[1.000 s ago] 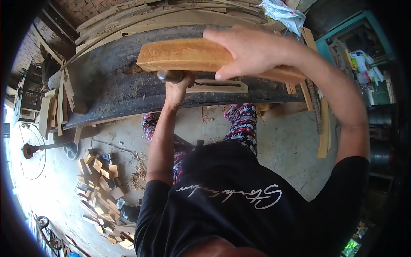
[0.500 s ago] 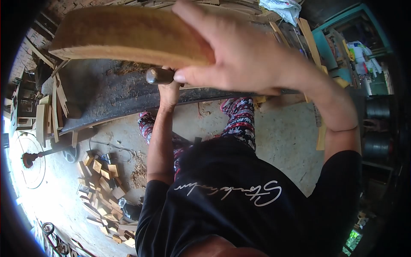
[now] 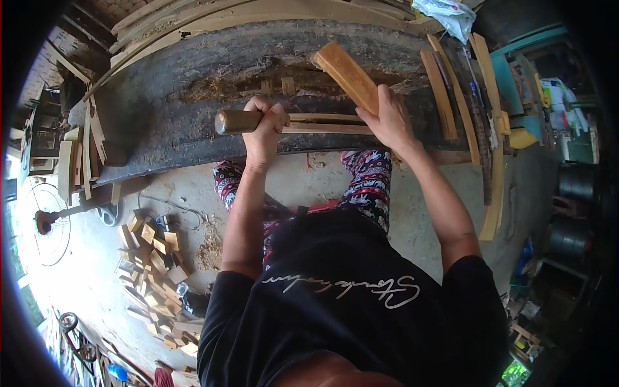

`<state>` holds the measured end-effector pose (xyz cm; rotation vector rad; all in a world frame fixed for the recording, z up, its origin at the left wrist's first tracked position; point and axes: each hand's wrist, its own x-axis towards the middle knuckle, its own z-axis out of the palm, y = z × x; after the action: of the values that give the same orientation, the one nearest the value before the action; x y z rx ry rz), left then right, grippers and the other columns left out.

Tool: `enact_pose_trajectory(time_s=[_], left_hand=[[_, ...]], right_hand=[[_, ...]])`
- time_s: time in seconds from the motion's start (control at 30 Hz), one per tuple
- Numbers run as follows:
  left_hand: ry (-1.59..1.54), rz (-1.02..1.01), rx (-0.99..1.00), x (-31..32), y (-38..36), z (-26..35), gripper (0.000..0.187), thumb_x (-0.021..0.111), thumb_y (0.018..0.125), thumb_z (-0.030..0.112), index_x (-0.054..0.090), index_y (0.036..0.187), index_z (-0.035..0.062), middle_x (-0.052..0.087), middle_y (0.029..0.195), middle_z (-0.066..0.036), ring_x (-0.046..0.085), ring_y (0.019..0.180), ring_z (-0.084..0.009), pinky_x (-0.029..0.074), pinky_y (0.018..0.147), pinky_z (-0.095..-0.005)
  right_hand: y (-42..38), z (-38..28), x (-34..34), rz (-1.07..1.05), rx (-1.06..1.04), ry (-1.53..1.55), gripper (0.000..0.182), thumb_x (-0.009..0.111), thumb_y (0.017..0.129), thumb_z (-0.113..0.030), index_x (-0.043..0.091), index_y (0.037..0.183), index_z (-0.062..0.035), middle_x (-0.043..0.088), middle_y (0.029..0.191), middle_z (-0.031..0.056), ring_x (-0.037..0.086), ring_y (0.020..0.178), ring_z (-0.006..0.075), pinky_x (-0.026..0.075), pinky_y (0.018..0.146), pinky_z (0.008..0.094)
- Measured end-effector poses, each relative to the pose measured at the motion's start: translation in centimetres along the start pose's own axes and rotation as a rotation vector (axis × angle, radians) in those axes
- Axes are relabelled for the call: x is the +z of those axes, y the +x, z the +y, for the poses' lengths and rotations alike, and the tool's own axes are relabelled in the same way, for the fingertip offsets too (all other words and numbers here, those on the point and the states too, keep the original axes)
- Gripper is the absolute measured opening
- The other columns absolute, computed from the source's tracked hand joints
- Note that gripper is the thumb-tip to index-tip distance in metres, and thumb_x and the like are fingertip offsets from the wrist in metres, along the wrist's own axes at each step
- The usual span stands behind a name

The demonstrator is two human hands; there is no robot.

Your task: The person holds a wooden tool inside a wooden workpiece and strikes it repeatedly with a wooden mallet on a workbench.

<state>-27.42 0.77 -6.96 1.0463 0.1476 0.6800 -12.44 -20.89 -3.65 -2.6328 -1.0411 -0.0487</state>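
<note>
My left hand (image 3: 264,126) is closed around the thick handle of a chisel (image 3: 235,121). The handle's butt points left, and its blade is hidden by my fist. In my right hand (image 3: 391,121) is a block-shaped wooden mallet (image 3: 348,76), gripped at its lower end and slanting up to the left. Between the two hands a pale wooden strip (image 3: 329,128) with a long gap along it lies near the front edge of the dark workbench (image 3: 161,142). My left fist sits over the strip's left part; my right hand is by its right end.
Long wooden pieces (image 3: 440,97) lie across the bench's right end, with more boards (image 3: 335,9) along the back. A white plastic bag (image 3: 448,18) is at the back right. Wood offcuts (image 3: 155,258) are heaped on the floor at left, near a fan (image 3: 48,222).
The mallet was raised close to the camera, above my left hand. My right hand has come down and right with it. My left hand keeps hold of the chisel.
</note>
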Motion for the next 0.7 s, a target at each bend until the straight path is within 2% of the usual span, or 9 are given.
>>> enact_pose_trajectory(time_s=[0.07, 0.13, 0.23, 0.3, 0.47, 0.53, 0.57, 0.63, 0.7], left_hand=[[-0.072, 0.007, 0.012, -0.4, 0.0, -0.3, 0.023, 0.051, 0.091, 0.004, 0.039, 0.074, 0.0114, 0.038, 0.059, 0.000, 0.034, 0.054, -0.0127, 0.038, 0.059, -0.0339], [-0.127, 0.010, 0.008, -0.6, 0.1, -0.5, 0.022, 0.051, 0.092, 0.005, 0.039, 0.074, 0.0120, 0.037, 0.059, 0.001, 0.033, 0.054, -0.0123, 0.036, 0.059, -0.0332], [-0.265, 0.070, -0.010, -0.4, 0.2, -0.8, 0.022, 0.052, 0.092, 0.005, 0.039, 0.075, 0.0122, 0.034, 0.058, 0.001, 0.031, 0.053, -0.0119, 0.033, 0.057, -0.0325], [-0.344, 0.142, -0.028, -0.1, 0.3, -0.7, 0.023, 0.053, 0.092, 0.004, 0.038, 0.076, 0.0127, 0.033, 0.057, 0.001, 0.029, 0.052, -0.0114, 0.032, 0.054, -0.0314], [-0.266, 0.171, -0.032, 1.4, 1.0, -0.4, 0.025, 0.052, 0.091, 0.002, 0.037, 0.075, 0.0117, 0.036, 0.057, 0.000, 0.029, 0.050, -0.0093, 0.027, 0.046, -0.0278], [-0.082, 0.032, 0.006, 2.8, 1.0, 0.1, 0.024, 0.058, 0.088, -0.001, 0.041, 0.075, 0.0104, 0.043, 0.059, -0.001, 0.038, 0.052, -0.0085, 0.033, 0.046, -0.0268], [-0.076, 0.033, 0.001, 3.2, 1.0, -0.1, 0.024, 0.058, 0.088, -0.001, 0.041, 0.075, 0.0104, 0.043, 0.059, -0.001, 0.038, 0.052, -0.0085, 0.033, 0.046, -0.0268], [0.335, 0.081, -0.009, 4.2, 0.8, -0.4, 0.022, 0.066, 0.083, -0.002, 0.048, 0.077, 0.0086, 0.050, 0.062, 0.000, 0.047, 0.056, -0.0091, 0.040, 0.049, -0.0264], [0.471, 0.060, 0.037, 5.8, 1.1, -0.3, 0.021, 0.070, 0.080, -0.001, 0.051, 0.077, 0.0084, 0.052, 0.064, 0.000, 0.050, 0.058, -0.0089, 0.042, 0.051, -0.0263]], right_hand=[[-0.3, 0.2, 0.5, 0.038, -0.018, -0.038, 0.052, 0.072, 0.084, -0.037, 0.045, 0.106, 0.0013, 0.057, 0.098, 0.0241, 0.059, 0.095, 0.0425, 0.050, 0.083, 0.0500], [-0.3, -0.1, 0.8, 0.012, 0.097, -0.023, 0.052, 0.073, 0.083, -0.037, 0.046, 0.106, 0.0002, 0.059, 0.094, 0.0208, 0.062, 0.089, 0.0390, 0.053, 0.076, 0.0479], [-0.5, 0.3, 1.7, 0.058, 0.133, -0.046, 0.051, 0.074, 0.083, -0.038, 0.046, 0.104, -0.0005, 0.060, 0.091, 0.0186, 0.065, 0.085, 0.0356, 0.055, 0.071, 0.0463], [-0.6, 0.5, 2.0, 0.080, 0.130, -0.043, 0.051, 0.074, 0.083, -0.038, 0.046, 0.104, -0.0010, 0.059, 0.091, 0.0183, 0.065, 0.084, 0.0348, 0.055, 0.071, 0.0464], [-0.7, -0.1, 1.4, 0.115, 0.064, -0.147, 0.048, 0.073, 0.084, -0.037, 0.044, 0.103, -0.0025, 0.058, 0.091, 0.0168, 0.064, 0.084, 0.0335, 0.053, 0.069, 0.0473], [-0.7, -0.2, 1.5, 0.127, 0.053, -0.154, 0.047, 0.073, 0.085, -0.036, 0.044, 0.102, -0.0037, 0.057, 0.092, 0.0153, 0.064, 0.084, 0.0333, 0.051, 0.069, 0.0484], [-0.7, -0.3, 1.4, 0.123, 0.056, -0.148, 0.047, 0.073, 0.085, -0.036, 0.044, 0.102, -0.0037, 0.057, 0.092, 0.0153, 0.064, 0.084, 0.0333, 0.051, 0.069, 0.0484], [-0.8, -0.6, 1.3, 0.122, 0.063, -0.203, 0.046, 0.072, 0.085, -0.035, 0.044, 0.103, -0.0041, 0.056, 0.092, 0.0145, 0.063, 0.084, 0.0322, 0.051, 0.069, 0.0485], [-0.7, -1.0, 1.1, 0.132, 0.056, -0.230, 0.047, 0.072, 0.085, -0.037, 0.045, 0.104, -0.0041, 0.056, 0.092, 0.0135, 0.062, 0.082, 0.0305, 0.050, 0.067, 0.0469]])
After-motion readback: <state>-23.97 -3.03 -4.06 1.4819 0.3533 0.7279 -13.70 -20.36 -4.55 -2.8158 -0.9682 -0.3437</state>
